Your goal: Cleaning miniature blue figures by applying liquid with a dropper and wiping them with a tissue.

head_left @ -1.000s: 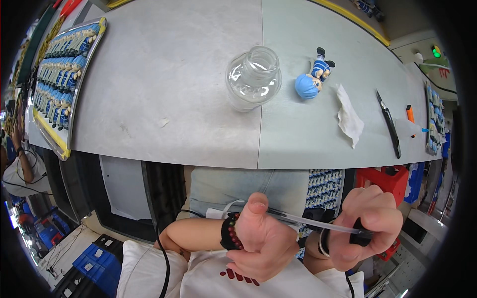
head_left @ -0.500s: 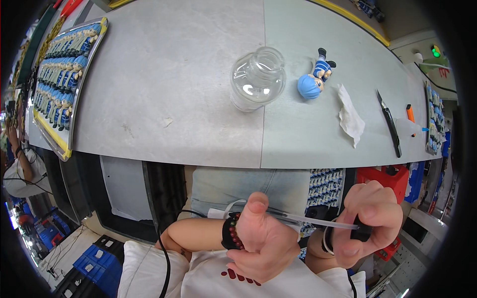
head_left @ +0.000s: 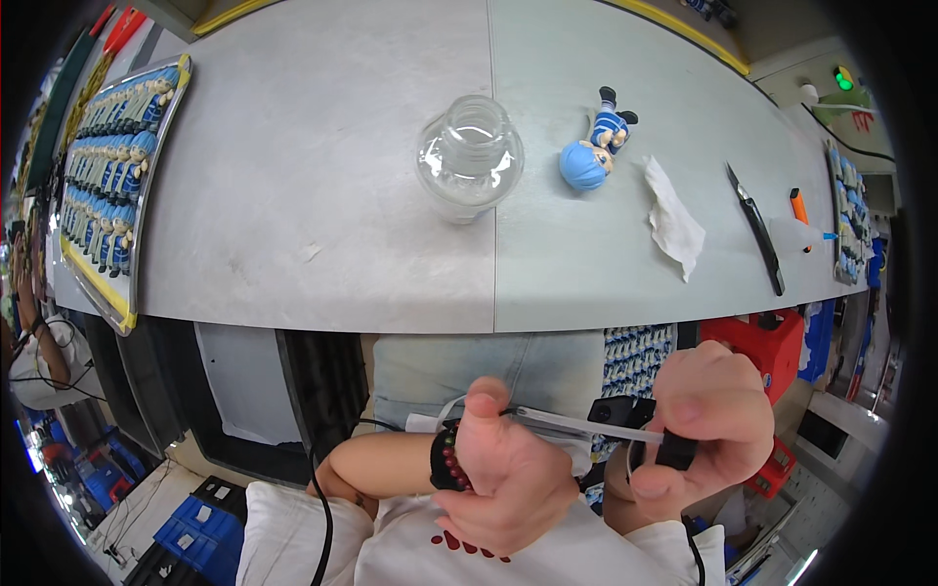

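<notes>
My right hand (head_left: 713, 430) is closed, thumb and fingers pinching the black end piece (head_left: 676, 450) of a narrow translucent strip (head_left: 576, 423). The strip runs leftward behind the thumb of my left hand (head_left: 513, 474); its far end is hidden. My left hand has its thumb raised and apart, its fingers loosely curled with nothing visible in them. A black band and a red bead bracelet (head_left: 449, 464) circle that wrist. Beyond both hands, on the table, stand a clear, uncapped glass jar (head_left: 469, 171) and, lying to its right, a blue-haired figurine (head_left: 586, 164) in striped blue clothes.
Right of the figurine lie a crumpled white tissue (head_left: 674, 230), a black craft knife (head_left: 757, 234) and an orange-handled tool (head_left: 798, 207). Trays of similar figurines (head_left: 117, 186) stand at the left and far right. Dark crates (head_left: 318, 400) and a red container (head_left: 762, 347) flank my lap.
My right hand has moved slightly left and up, carrying the black end piece. Everything on the table appears shifted a little left as my view turned. My left hand keeps its pose.
</notes>
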A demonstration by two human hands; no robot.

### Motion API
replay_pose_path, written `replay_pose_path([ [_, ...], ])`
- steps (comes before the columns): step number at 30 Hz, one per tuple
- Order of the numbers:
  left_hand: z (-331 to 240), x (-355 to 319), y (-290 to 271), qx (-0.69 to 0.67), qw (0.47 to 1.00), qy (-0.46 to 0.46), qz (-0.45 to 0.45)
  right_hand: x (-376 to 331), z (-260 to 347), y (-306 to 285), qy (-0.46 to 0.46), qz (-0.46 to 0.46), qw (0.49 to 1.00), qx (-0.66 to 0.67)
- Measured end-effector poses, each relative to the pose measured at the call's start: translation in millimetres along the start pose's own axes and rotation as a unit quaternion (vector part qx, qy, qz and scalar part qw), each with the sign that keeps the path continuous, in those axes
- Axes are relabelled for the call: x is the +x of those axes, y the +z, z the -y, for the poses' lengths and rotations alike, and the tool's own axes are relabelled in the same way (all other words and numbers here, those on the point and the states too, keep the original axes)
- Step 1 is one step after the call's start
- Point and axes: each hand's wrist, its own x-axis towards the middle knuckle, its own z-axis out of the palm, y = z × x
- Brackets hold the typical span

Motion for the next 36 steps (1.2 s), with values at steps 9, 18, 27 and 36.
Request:
replay_pose_path([
  [9, -0.1, -1.3, -0.3, 0.012, 1.000, -0.001, 0.011, 4.5, 0.8, 2.6, 0.004, -0.009, 0.999, -0.033],
  [18, -0.2, -2.2, 2.8, 0.013, 1.000, 0.000, 0.006, 1.8, 1.9, 10.0, 0.011, -0.069, 0.997, -0.025],
  [27, 2.5, -4.2, 5.4, -0.003, 1.000, 0.016, -0.019, 7.2, 3.9, 5.2, 0.014, -0.013, 1.000, -0.012],
  [36, -1.9, -0.6, 2.1, 0.026, 1.000, 0.007, 0.007, 27.5, 14.1, 11.8, 0.053, -0.256, 0.952, -0.162],
])
